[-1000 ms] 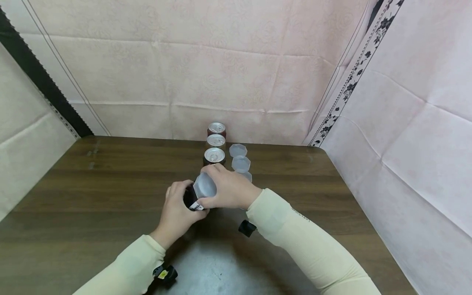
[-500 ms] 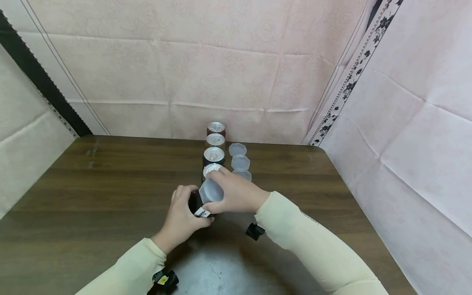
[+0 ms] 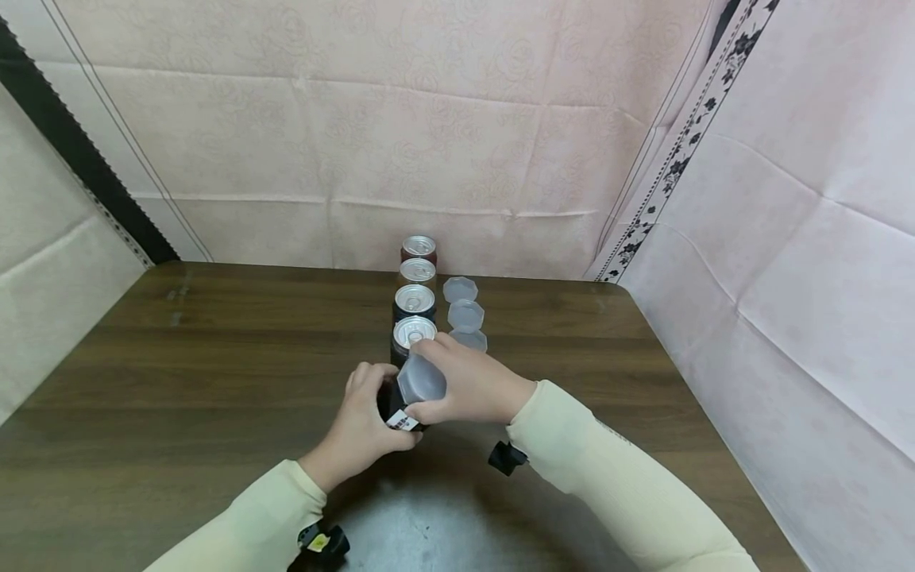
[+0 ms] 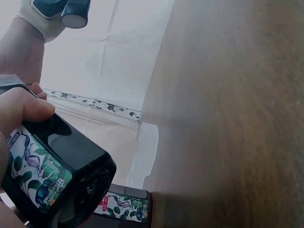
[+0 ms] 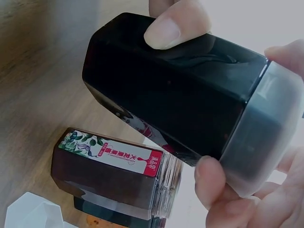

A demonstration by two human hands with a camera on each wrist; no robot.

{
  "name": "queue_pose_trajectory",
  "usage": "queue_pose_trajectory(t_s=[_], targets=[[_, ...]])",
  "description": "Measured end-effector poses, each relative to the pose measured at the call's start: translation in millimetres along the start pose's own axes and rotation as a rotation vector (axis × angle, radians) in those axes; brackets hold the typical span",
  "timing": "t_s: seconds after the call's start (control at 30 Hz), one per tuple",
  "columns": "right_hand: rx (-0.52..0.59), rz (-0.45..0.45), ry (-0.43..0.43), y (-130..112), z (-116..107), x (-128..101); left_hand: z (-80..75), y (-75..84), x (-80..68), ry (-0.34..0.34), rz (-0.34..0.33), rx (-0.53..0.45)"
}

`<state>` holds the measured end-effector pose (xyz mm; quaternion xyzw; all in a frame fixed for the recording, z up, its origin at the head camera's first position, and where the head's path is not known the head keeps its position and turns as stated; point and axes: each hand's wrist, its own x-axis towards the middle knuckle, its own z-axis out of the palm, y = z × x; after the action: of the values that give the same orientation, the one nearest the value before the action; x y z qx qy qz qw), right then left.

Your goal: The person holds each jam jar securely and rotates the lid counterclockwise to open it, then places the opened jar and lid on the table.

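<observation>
A dark hexagonal jar [image 3: 390,397] is tilted between both hands over the table. My left hand [image 3: 357,425] grips its body, fingers and thumb on opposite sides. On the jar's top sits a frosted plastic cap [image 3: 422,380], which my right hand [image 3: 475,381] holds between fingers and thumb. The right wrist view shows the cap [image 5: 266,133] fitted over the end of the black jar [image 5: 166,80]. A floral label shows on the jar [image 4: 71,152] in the left wrist view. Just beyond the hands stands a dark jar with a silver pull-tab lid [image 3: 414,331].
Several pull-tab jars [image 3: 415,299] form a line running to the table's back edge. Right of them, loose frosted caps [image 3: 466,315] lie in a parallel row on the wooden table [image 3: 214,357]. Pale cloth [image 3: 429,143] hangs behind and at both sides.
Both hands have shifted right and slightly nearer with the capped jar. The nearest pull-tab jar in the line, hidden behind the right hand earlier, now shows.
</observation>
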<state>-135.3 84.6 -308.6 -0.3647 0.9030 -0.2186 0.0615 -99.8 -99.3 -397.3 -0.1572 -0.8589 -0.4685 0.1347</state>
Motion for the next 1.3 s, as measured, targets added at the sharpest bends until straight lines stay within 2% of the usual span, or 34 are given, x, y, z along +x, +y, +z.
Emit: queue_pose_trajectory(t_s=[0.5, 0.83, 1.3], targets=[[-0.038, 0.018, -0.001, 6.2, 0.5, -4.9, 0.5, -0.3, 4.7, -0.094, -0.007, 0.012], [-0.060, -0.015, 0.036, 12.2, 4.1, -8.0, 3.0, -1.5, 6.4, -0.134, -0.011, 0.020], [-0.022, -0.018, 0.039, 14.5, 7.4, -9.5, -0.1, -4.5, 6.8, -0.186, -0.035, 0.005]])
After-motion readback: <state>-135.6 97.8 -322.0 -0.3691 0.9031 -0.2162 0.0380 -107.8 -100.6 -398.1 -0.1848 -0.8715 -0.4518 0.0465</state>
